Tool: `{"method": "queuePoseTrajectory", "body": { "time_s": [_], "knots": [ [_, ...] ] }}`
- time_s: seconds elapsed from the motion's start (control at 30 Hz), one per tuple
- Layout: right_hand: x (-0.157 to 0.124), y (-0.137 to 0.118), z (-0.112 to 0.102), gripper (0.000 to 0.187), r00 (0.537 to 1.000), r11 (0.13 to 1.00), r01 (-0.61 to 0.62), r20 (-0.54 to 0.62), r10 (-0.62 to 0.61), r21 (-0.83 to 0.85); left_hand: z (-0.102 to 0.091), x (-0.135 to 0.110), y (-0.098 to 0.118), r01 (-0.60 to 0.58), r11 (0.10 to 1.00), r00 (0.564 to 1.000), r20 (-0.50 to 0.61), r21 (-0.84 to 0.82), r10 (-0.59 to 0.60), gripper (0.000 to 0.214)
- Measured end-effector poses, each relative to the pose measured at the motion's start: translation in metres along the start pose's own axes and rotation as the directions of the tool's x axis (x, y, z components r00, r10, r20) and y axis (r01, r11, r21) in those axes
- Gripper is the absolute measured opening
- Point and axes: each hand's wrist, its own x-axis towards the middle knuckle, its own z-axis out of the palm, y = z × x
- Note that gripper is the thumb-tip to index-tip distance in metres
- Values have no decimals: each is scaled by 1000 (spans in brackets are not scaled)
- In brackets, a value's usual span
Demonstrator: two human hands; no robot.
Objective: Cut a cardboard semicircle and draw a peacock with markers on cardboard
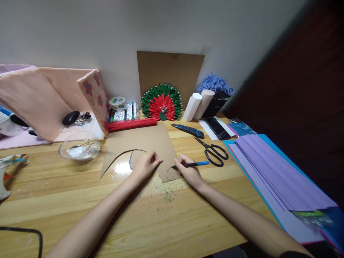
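A sheet of brown cardboard lies flat on the table, with a curved piece cut from its near edge. My left hand rests at that cut edge, fingertips drawn together against the cardboard; whether they pinch or only press it is hard to see. In my right hand is a marker with a blue end, its tip down at the sheet's near right corner. A thin curved line is drawn there. Beyond the right hand lie black-handled scissors and a blue-and-black utility knife.
Behind the sheet are a red crepe roll, a pack of markers and a green-and-red fan-shaped craft. A clear bowl and a glue gun are left. A phone and purple sheets lie right.
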Motion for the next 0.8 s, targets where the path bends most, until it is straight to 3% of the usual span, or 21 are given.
{"method": "queuePoseTrajectory", "body": {
  "time_s": [0.8],
  "knots": [
    [4,2,2,30,1000,1000,-19,-9,19,16,0,-1,-2,50,999,999,-2,17,-50,20]
  ]
}}
